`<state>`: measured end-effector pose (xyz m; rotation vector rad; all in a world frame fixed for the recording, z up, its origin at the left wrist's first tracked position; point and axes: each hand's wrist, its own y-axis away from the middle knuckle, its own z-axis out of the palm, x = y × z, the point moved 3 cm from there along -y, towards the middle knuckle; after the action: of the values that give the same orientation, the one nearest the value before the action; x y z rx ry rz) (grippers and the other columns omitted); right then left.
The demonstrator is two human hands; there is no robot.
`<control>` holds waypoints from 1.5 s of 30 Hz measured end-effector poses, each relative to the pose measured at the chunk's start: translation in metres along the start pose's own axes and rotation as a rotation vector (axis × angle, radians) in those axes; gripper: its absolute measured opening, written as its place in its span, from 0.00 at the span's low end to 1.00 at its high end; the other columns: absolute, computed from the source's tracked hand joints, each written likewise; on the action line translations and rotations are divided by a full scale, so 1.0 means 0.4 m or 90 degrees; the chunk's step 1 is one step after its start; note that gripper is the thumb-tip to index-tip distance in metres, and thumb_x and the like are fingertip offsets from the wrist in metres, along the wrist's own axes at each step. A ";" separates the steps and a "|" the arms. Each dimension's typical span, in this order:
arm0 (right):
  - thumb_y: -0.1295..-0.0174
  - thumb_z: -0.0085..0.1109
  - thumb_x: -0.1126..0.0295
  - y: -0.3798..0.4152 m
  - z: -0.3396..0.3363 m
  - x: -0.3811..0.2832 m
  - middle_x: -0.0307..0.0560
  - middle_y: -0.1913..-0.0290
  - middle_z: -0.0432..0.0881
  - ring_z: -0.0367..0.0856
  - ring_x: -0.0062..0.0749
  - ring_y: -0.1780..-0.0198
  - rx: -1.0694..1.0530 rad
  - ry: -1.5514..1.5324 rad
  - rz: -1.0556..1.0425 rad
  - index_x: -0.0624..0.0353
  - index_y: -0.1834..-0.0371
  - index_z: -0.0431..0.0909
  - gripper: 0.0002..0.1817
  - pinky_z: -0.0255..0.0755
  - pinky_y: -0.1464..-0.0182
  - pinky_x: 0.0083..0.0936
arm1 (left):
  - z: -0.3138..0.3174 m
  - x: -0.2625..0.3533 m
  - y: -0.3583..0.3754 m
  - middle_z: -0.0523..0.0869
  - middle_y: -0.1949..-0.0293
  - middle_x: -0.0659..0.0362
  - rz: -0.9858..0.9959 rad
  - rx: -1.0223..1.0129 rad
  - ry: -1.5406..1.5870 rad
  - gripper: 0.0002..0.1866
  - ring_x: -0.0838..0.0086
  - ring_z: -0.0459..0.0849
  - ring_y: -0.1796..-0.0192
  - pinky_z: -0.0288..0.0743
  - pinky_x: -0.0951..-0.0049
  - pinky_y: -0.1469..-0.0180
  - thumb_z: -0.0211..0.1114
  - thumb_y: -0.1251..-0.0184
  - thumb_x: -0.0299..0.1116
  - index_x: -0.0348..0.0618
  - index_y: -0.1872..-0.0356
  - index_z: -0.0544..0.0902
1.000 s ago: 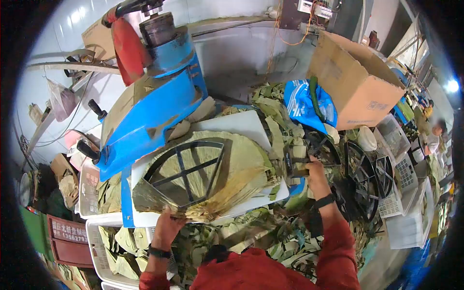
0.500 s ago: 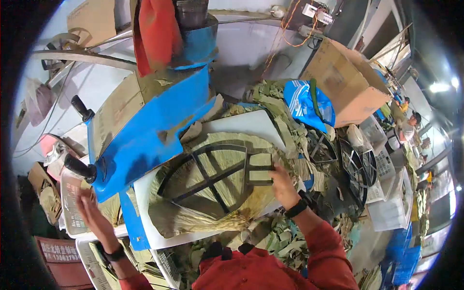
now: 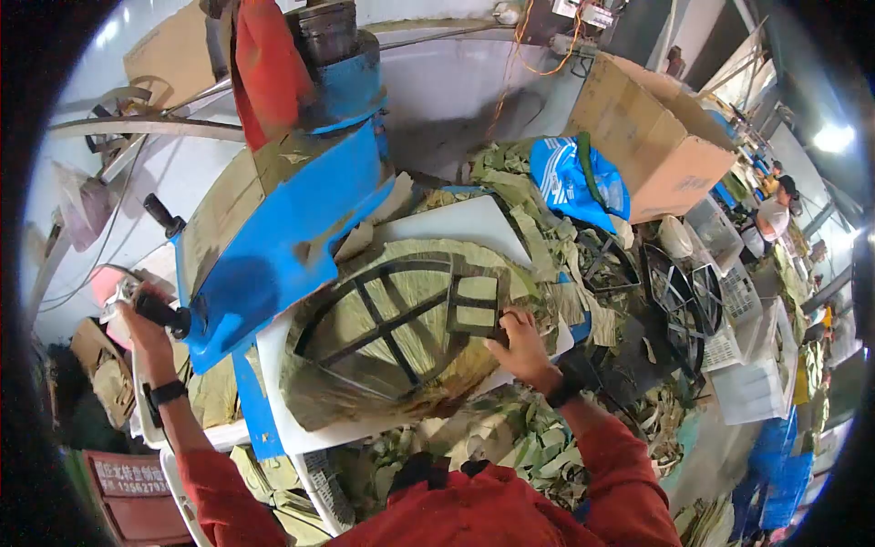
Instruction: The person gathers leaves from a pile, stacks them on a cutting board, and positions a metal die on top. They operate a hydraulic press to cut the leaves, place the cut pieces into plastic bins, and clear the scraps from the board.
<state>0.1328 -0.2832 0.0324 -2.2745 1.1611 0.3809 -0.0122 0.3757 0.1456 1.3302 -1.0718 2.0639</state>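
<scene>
A black metal cutting die [image 3: 387, 337], leaf-shaped with cross bars and a small rectangular frame at its right end, lies flat on a stack of large dried green-brown leaves [image 3: 365, 408]. Beneath the leaves is a white board [image 3: 283, 401]. My right hand [image 3: 527, 354] grips the lower right corner of the die's rectangular end, thumb and fingers closed. My left hand [image 3: 146, 326] is closed around the lower black handle [image 3: 164, 313] of the blue press arm [image 3: 283, 246]. A second black handle [image 3: 162, 215] sticks out above it. The press arm hangs left of the leaf stack.
More black dies [image 3: 674, 296] lie at right beside leaf scraps [image 3: 538, 442]. A cardboard box [image 3: 647, 137] and a blue plastic bag [image 3: 574, 182] stand at the back right. White crates [image 3: 752, 369] are at far right. People [image 3: 775, 214] appear in the distance.
My left hand has moved up from below the lower handle and closed on it. My right hand has shifted slightly left and down, with the die's rectangular end moved a little left.
</scene>
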 end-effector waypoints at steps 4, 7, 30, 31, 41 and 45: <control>0.48 0.63 0.66 0.014 -0.009 0.010 0.59 0.48 0.67 0.65 0.58 0.45 0.021 -0.088 -0.036 0.64 0.58 0.70 0.18 0.62 0.45 0.46 | 0.120 0.062 0.112 0.81 0.65 0.57 -0.014 0.138 -0.060 0.38 0.70 0.78 0.62 0.70 0.70 0.55 0.35 0.32 0.66 0.38 0.58 0.79; 0.48 0.62 0.66 0.025 -0.021 0.020 0.59 0.48 0.68 0.67 0.55 0.45 0.026 -0.195 -0.004 0.63 0.57 0.71 0.18 0.63 0.45 0.44 | 0.246 0.105 0.275 0.81 0.62 0.57 0.001 0.147 -0.052 0.36 0.70 0.78 0.60 0.70 0.69 0.52 0.36 0.30 0.63 0.37 0.56 0.79; 0.33 0.48 0.61 -0.128 -0.362 -0.158 0.46 0.51 0.75 0.72 0.30 0.48 -0.154 -0.750 0.027 0.62 0.49 0.68 0.17 0.63 0.40 0.32 | 0.769 0.185 0.591 0.79 0.51 0.53 -0.104 -0.101 -0.029 0.21 0.66 0.75 0.44 0.66 0.66 0.39 0.48 0.28 0.36 0.36 0.39 0.68; 0.35 0.49 0.63 -0.145 -0.372 -0.148 0.46 0.53 0.75 0.73 0.31 0.49 -0.178 -0.762 0.025 0.62 0.50 0.68 0.16 0.64 0.41 0.33 | 0.777 0.184 0.588 0.79 0.51 0.53 -0.108 -0.112 -0.012 0.21 0.65 0.75 0.44 0.66 0.65 0.38 0.49 0.29 0.34 0.36 0.39 0.68; 0.50 0.46 0.72 -0.211 -0.392 -0.142 0.58 0.50 0.77 0.76 0.44 0.48 -0.257 -0.917 0.153 0.67 0.55 0.72 0.18 0.66 0.39 0.39 | 0.806 0.198 0.594 0.76 0.43 0.46 -0.158 -0.123 -0.018 0.27 0.60 0.74 0.41 0.63 0.62 0.37 0.50 0.36 0.29 0.41 0.34 0.63; 0.52 0.41 0.76 -0.208 -0.395 -0.149 0.57 0.45 0.74 0.76 0.48 0.47 -0.215 -0.840 0.175 0.66 0.50 0.70 0.23 0.67 0.41 0.40 | 0.816 0.199 0.600 0.76 0.42 0.47 -0.188 -0.112 -0.018 0.29 0.62 0.73 0.39 0.62 0.64 0.37 0.51 0.36 0.32 0.42 0.32 0.61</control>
<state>0.1654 -0.2981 0.2172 -1.4480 0.6544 1.9022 -0.0410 -0.0319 0.2055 1.3416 -0.9770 1.7017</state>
